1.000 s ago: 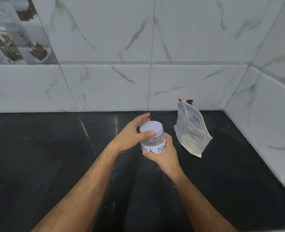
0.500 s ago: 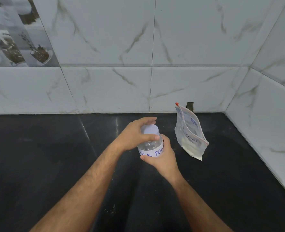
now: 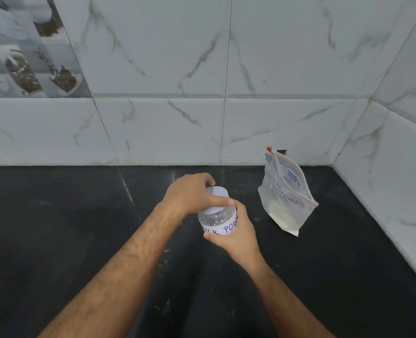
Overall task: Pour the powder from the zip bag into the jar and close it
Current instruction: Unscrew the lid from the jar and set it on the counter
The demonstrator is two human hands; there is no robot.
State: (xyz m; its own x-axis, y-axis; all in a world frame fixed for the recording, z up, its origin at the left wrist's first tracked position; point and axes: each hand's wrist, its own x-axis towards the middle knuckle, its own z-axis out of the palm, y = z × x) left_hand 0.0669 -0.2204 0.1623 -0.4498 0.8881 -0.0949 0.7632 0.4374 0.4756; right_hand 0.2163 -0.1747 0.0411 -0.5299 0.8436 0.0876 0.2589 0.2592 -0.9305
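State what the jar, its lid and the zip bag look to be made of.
Jar: clear, glossy, probably plastic; you see through it, with a white handwritten label.
Lid: opaque white, matte, likely plastic.
Zip bag: thin clear plastic film, creased, with a red zip strip; pale powder shows through.

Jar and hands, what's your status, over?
Left hand grips lid; right hand holds jar. Zip bag stands apart, powder inside. Nothing blocking.

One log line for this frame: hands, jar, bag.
left hand grips lid | right hand holds jar | zip bag on counter, untouched
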